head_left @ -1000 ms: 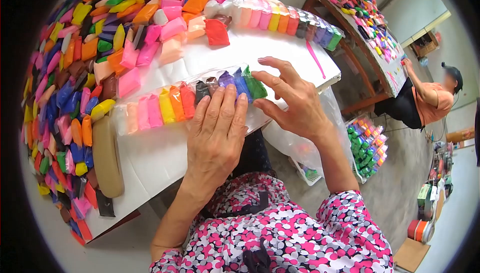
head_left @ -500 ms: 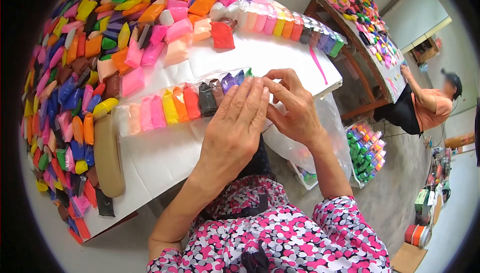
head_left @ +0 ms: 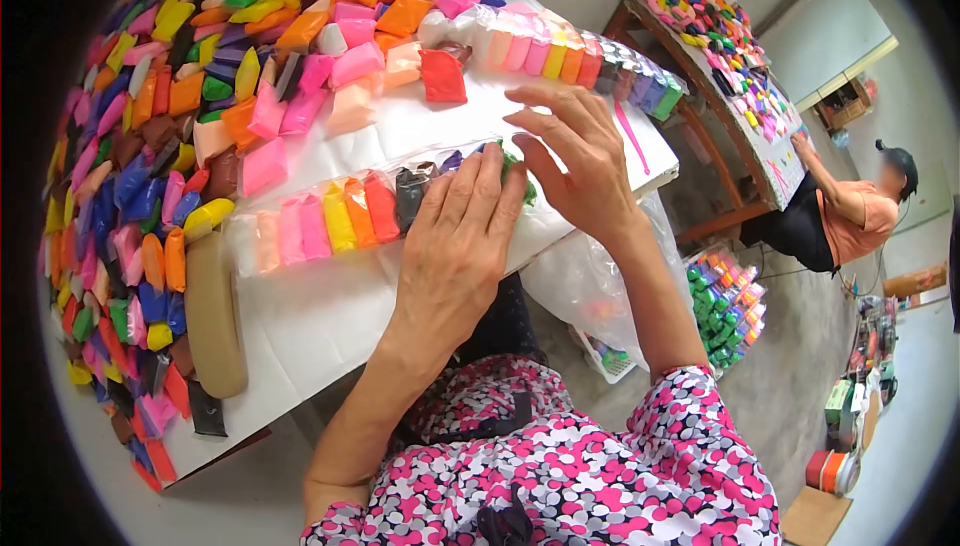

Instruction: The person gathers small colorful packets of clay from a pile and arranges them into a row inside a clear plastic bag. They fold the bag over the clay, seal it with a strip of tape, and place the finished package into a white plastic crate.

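Observation:
A clear plastic sleeve with a row of coloured packets (head_left: 340, 214) lies along the near part of the white table (head_left: 290, 336). My left hand (head_left: 460, 216) rests flat on its right end, fingers stretched out, covering some of the purple and green packets. Just to the right, my right hand (head_left: 580, 151) is raised with its fingers apart and nothing in them. Farther back lies a second filled sleeve (head_left: 560, 51), with a pink strip (head_left: 632, 138) near its right end.
Loose coloured packets (head_left: 180, 96) are heaped at the left, beside a tan block (head_left: 215, 316). A plastic bag (head_left: 600, 276) hangs by the table edge. Filled sleeves (head_left: 725, 306) are stacked below. Another person (head_left: 860, 206) sits at a second table (head_left: 735, 86).
My right hand has come off the sleeve's end, moving up and opening. My left hand has shifted slightly left, still on the sleeve, and a green packet shows beside it.

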Available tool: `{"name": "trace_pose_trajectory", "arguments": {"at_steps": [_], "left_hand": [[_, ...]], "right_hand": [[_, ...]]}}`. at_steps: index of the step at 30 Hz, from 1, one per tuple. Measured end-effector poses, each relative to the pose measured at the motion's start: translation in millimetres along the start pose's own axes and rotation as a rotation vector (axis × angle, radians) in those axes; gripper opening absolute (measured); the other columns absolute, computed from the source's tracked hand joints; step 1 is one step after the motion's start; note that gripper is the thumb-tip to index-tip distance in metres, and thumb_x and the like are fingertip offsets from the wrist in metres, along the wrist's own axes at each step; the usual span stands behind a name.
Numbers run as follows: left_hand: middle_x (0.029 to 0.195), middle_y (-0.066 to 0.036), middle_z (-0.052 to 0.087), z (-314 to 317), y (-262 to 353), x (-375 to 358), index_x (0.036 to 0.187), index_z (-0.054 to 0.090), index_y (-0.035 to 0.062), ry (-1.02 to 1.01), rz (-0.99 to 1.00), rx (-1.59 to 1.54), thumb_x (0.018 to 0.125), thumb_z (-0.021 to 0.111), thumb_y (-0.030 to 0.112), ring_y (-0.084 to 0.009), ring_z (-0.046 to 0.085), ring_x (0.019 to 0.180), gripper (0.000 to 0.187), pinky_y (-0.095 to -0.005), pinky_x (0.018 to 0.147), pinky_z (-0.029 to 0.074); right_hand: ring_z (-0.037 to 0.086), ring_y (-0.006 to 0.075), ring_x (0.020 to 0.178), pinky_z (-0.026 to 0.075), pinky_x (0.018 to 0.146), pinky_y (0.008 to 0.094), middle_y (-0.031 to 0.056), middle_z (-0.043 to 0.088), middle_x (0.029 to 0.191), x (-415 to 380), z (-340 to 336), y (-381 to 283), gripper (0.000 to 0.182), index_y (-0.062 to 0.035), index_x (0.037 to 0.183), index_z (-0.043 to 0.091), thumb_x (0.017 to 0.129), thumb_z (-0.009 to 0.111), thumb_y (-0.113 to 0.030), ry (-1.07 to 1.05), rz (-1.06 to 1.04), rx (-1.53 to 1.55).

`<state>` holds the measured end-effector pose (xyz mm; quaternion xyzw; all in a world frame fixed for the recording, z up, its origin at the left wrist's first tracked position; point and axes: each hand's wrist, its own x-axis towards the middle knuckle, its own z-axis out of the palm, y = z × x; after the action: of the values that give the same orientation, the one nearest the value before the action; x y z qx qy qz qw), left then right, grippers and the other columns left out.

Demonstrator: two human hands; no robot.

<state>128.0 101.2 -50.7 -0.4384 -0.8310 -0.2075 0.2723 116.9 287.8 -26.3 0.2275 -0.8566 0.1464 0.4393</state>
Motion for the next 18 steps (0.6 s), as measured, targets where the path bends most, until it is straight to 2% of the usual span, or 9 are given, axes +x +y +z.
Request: {"name": "trace_pose_trajectory", "arguments": {"at_steps": [5,11,18], "left_hand": [[0.141,-0.019,0.051,3,-2,2,0.13,0.06,0.0033,0.0,-0.023,0.031,0.087,0.057,0.006,-0.0304,0.051,0.127,0.044,-0.0422,0.107,0.041],[0.139,-0.019,0.052,5,-2,0,0.13,0.061,0.0043,0.013,-0.061,0.014,0.085,0.061,0.006,-0.031,0.052,0.125,0.045,-0.042,0.106,0.041],[0.137,-0.018,0.055,4,-5,-3,0.13,0.061,0.0048,0.016,-0.076,0.008,0.083,0.062,0.005,-0.0314,0.055,0.123,0.047,-0.0416,0.105,0.043]], "right_hand": [[0.067,0.0276,0.089,0.051,0.079,0.038,0.009,0.071,0.101,-8,11,2,0.013,-0.0037,0.093,0.066,0.081,0.07,-0.003,0.026,0.096,0.176],[0.069,0.0291,0.09,0.053,0.081,0.0383,0.0116,0.072,0.103,-7,9,-5,0.01,-0.0018,0.093,0.064,0.083,0.068,-0.002,0.003,0.108,0.208],[0.071,0.0291,0.087,0.056,0.073,0.0352,0.0147,0.072,0.101,-12,10,-10,0.011,0.0012,0.094,0.063,0.084,0.066,0.004,-0.002,0.155,0.307]]}}
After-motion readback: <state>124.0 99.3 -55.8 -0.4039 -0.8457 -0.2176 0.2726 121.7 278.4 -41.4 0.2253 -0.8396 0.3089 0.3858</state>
